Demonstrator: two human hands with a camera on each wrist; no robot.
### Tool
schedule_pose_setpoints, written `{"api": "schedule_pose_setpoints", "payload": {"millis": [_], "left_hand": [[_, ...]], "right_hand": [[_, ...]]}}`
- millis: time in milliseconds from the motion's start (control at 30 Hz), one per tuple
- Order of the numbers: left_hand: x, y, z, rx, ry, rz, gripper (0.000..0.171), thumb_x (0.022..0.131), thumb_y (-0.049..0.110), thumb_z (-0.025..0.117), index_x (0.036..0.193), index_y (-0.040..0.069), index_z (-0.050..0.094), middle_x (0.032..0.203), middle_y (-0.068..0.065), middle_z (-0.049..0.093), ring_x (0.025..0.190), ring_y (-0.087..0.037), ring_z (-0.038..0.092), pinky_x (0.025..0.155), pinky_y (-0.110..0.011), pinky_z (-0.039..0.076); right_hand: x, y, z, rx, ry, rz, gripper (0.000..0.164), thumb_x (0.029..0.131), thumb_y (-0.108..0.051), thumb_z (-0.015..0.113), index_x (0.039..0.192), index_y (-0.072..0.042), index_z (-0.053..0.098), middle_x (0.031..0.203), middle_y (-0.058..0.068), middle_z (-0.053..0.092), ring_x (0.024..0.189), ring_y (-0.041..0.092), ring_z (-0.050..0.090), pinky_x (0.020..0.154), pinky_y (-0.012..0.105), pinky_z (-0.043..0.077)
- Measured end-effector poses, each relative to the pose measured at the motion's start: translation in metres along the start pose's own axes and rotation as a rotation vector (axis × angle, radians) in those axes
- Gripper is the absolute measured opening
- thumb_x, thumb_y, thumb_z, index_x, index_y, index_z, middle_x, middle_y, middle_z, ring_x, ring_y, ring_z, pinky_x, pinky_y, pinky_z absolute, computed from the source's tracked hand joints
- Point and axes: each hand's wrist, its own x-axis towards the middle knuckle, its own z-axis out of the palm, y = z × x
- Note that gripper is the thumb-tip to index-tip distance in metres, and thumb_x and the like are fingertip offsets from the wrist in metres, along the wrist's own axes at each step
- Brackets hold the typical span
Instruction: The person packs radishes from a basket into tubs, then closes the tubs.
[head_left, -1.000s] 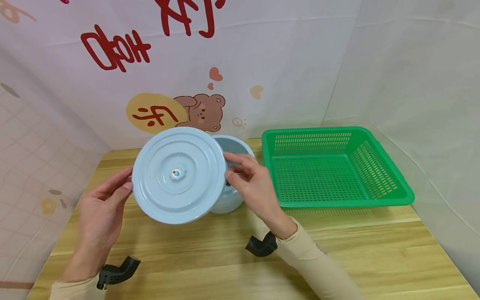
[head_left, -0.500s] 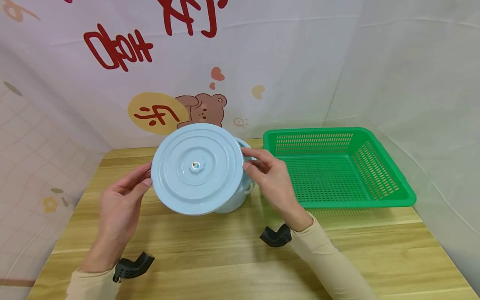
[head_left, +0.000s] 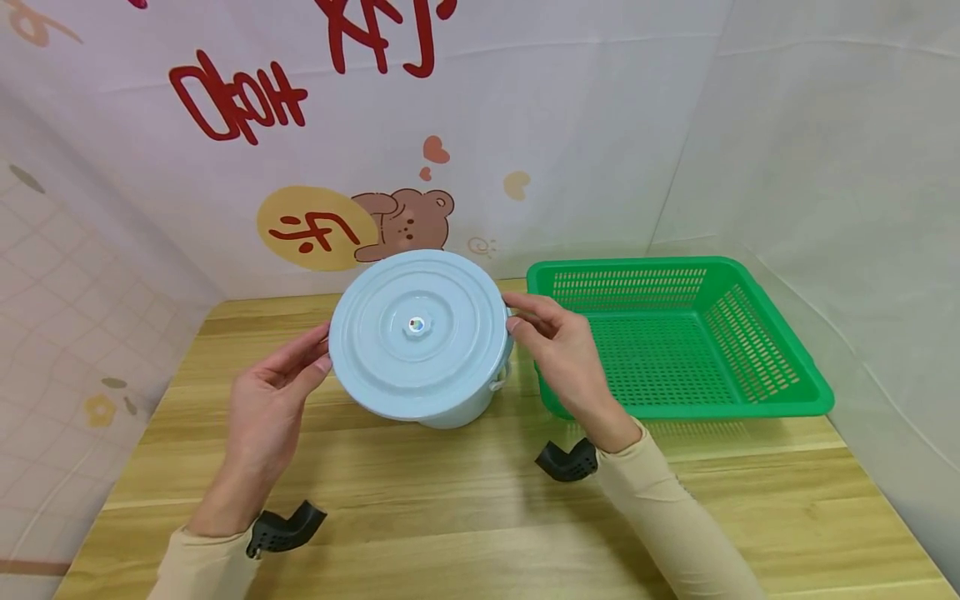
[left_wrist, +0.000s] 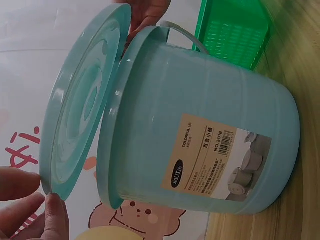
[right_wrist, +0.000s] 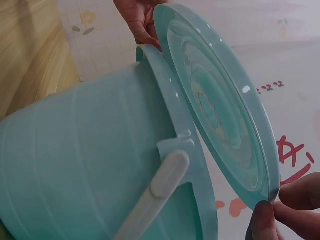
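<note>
A round light-blue lid (head_left: 382,358) with a small stickered knob is held level-ish over a light-blue bucket (head_left: 459,412). My left hand (head_left: 270,408) pinches the lid's left edge between thumb and fingers, and my right hand (head_left: 562,354) pinches its right edge. In the left wrist view a gap shows between the tilted lid (left_wrist: 82,107) and the bucket's rim; the bucket (left_wrist: 150,125) carries a paper label (left_wrist: 215,157). The right wrist view shows the white handle (right_wrist: 155,187) hanging at the bucket's side. In the head view the lid hides the bucket's mouth.
Right of the bucket stands a green slotted plastic basket (head_left: 772,408). Both rest on a wood-grain table (head_left: 420,517). A white printed cloth (head_left: 585,108) with red characters and a bear rises behind the table and along its sides.
Both hands have carried the lid to the right, from the bucket's left side to above its mouth. The bucket and basket stay in place.
</note>
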Motion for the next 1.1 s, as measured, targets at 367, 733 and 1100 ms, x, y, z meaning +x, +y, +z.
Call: {"api": "schedule_pose_setpoints", "payload": {"millis": [367,733,1100], "left_hand": [[0.004,-0.007,0.005,0.125,-0.025,-0.017,0.045,0.096,0.002,0.072,0.139,-0.004,0.063,0.126,-0.002,0.073,0.114,-0.014,0.068,0.093,-0.022,0.055],[0.005,-0.011,0.010,0.190,-0.037,-0.075,0.046,0.097,0.007,0.072,0.141,0.001,0.062,0.128,-0.002,0.070,0.115,-0.015,0.067,0.094,-0.022,0.055],[0.007,-0.020,0.011,0.258,-0.062,-0.098,0.047,0.098,0.011,0.072,0.143,0.004,0.062,0.131,-0.006,0.067,0.116,-0.013,0.065,0.095,-0.020,0.053]], "right_hand": [[0.007,0.007,-0.007,-0.009,-0.006,0.031,0.033,0.100,-0.015,0.067,0.133,-0.011,0.071,0.131,0.002,0.070,0.121,0.016,0.066,0.099,0.030,0.054],[0.012,0.013,-0.011,-0.034,-0.028,0.062,0.035,0.100,-0.017,0.067,0.135,-0.014,0.070,0.125,0.003,0.074,0.118,0.017,0.067,0.103,0.038,0.052],[0.015,0.021,-0.011,-0.060,-0.025,0.072,0.035,0.100,-0.015,0.066,0.135,-0.011,0.070,0.124,0.005,0.074,0.115,0.018,0.067,0.099,0.034,0.054]]}}
